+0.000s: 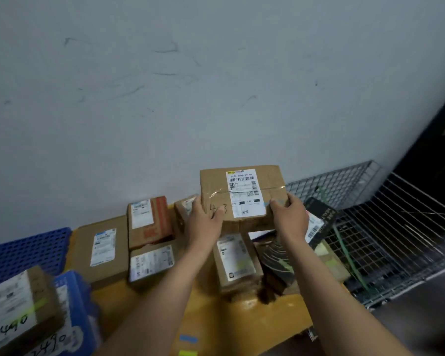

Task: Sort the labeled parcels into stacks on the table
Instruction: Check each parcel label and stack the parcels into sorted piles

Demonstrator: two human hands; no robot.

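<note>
A brown cardboard parcel (pixel 242 191) with a white label and a handwritten "43" is held up above the yellow table (pixel 231 319). My left hand (pixel 204 222) grips its lower left corner and my right hand (pixel 290 217) grips its lower right corner. Below it on the table lie several labeled parcels: a flat brown one (pixel 100 250) at the left, a red-printed box (pixel 149 222), a small one with a white label (pixel 152 263), and a stack (pixel 237 263) under my hands. A striped dark bag (pixel 278 263) lies to the right of that stack.
A blue plastic crate panel (pixel 23 250) stands at the left. In the near left corner, a parcel marked 2490 (pixel 16 304) sits beside a blue bag (pixel 72 312). A wire basket (pixel 396 240) stands at the right, with a black box (pixel 321 222) at its edge. A grey wall (pixel 190 86) backs the table.
</note>
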